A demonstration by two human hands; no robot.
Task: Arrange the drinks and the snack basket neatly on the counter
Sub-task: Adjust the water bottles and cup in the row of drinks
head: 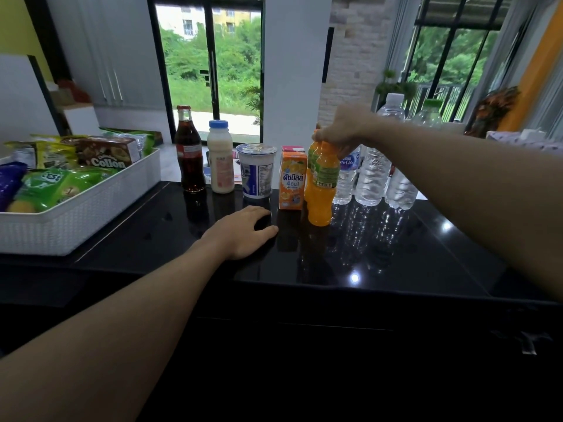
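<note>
Grip is applied by the right hand (338, 132) to the orange juice bottle (321, 190) top, while the left hand (243, 233) is rested open on the worktop (396, 254).

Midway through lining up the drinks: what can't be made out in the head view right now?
Head view:
- Caps of the orange bottles: covered by the right hand gripping them.
- The pink carton: only its top shows behind the orange juice carton.
- The water bottles: partly behind the right forearm and the orange bottles; count uncertain.
- The snack basket: left end cut off by the frame edge.
</note>
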